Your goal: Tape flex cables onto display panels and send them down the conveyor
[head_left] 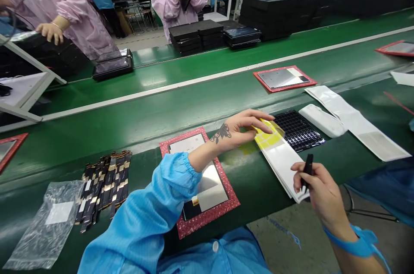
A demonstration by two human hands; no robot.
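The right hand (318,196) clamps a black tool (308,168) by the near end of the sheet (281,166), at the bench (252,198) edge. The sheet looks part-used, yellow stickers (271,139) left at its far end under the left hand (239,129), fingers apart. Room shows towards the panel (213,192); the tray (294,129) crowds beyond.

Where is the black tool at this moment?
In the head view, right of centre, the black tool is in the person's right hand, at the near end of the yellow-and-white sheets lying on the green bench.
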